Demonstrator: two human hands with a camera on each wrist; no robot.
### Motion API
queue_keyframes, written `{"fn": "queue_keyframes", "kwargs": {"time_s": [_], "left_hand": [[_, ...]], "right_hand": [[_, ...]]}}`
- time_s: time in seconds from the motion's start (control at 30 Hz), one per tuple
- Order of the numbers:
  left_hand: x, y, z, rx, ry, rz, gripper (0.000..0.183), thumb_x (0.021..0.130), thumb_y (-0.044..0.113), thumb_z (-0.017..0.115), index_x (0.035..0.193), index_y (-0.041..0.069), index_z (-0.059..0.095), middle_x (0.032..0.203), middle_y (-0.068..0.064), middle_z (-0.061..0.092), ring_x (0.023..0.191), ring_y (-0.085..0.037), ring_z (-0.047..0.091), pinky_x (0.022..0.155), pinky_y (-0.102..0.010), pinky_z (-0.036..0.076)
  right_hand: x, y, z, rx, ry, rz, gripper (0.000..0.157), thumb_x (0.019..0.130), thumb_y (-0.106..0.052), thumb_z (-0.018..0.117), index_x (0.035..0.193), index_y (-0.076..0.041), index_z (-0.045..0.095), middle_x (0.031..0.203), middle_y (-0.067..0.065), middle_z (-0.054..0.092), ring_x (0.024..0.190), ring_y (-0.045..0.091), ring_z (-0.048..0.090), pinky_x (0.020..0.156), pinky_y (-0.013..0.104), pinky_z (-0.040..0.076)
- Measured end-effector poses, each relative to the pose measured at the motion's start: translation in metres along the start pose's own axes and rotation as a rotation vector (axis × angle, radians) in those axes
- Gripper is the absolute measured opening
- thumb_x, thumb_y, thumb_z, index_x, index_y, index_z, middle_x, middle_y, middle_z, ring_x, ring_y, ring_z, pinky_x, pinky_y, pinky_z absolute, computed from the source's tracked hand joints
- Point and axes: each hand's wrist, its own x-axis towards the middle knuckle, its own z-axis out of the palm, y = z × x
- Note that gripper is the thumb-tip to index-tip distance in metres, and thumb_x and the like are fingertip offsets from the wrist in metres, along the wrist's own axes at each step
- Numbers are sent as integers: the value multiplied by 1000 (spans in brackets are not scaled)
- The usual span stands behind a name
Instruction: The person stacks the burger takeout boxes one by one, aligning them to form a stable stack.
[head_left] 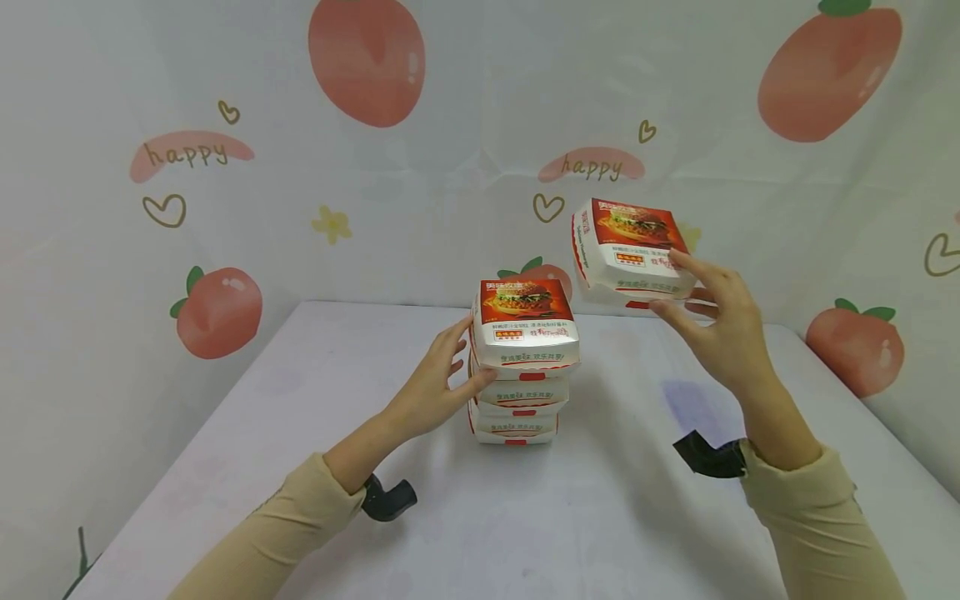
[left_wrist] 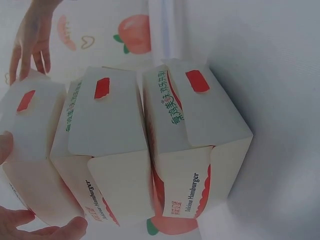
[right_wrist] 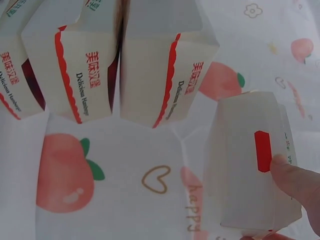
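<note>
Three white paper burger boxes form a stack on the table, each with a red tab on its front. My left hand (head_left: 431,385) holds the top burger box (head_left: 528,333) by its left front corner, fingers along the left side and thumb on the front. Below it sit the middle burger box (left_wrist: 107,120) and the bottom burger box (left_wrist: 200,115). Up and to the right of the stack, my right hand (head_left: 722,329) grips another burger box (head_left: 626,246) in the air, slightly tilted. Its thumb is near the red tab in the right wrist view.
The stack stands near the middle of a white-covered table (head_left: 360,350). Behind the table hangs a pale cloth (head_left: 442,192) printed with peaches, hearts and lettering. A black curved piece (head_left: 388,500) sticks out at the left cuff, and another black piece (head_left: 708,457) at the right cuff.
</note>
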Motion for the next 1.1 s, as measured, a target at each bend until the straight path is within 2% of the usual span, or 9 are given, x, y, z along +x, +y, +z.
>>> {"fn": "queue_keyframes", "kwargs": {"time_s": [0.23, 0.47, 0.97, 1.1], "left_hand": [[-1, 1, 0, 7, 5, 11, 78, 90, 31, 61, 150, 16, 13, 153, -9, 20, 139, -35, 31, 109, -45, 39], [-1, 1, -1, 4, 3, 12, 78, 90, 31, 61, 150, 16, 13, 153, -9, 20, 139, -35, 30, 109, -45, 38], [0, 2, -1, 9, -3, 12, 78, 90, 31, 61, 150, 17, 13, 153, -9, 20, 139, -35, 30, 109, -46, 39], [0, 2, -1, 8, -4, 12, 78, 90, 30, 61, 150, 17, 13, 153, -9, 20, 139, -35, 30, 109, -46, 39]], "right_hand": [[1, -10, 2, -3, -7, -24, 61, 84, -13, 69, 139, -20, 45, 130, 20, 46, 105, 36, 53, 79, -5, 34], [2, -18, 4, 19, -12, -53, 62, 82, -11, 71, 138, -20, 47, 127, 20, 47, 102, 38, 55, 78, -6, 34], [2, -32, 14, 32, -26, -126, 61, 80, -9, 73, 135, -19, 50, 121, 16, 50, 94, 30, 58, 78, -3, 39], [2, -33, 17, 23, -45, -143, 60, 81, -10, 72, 136, -20, 49, 121, 16, 50, 96, 28, 58, 79, -2, 39]]}}
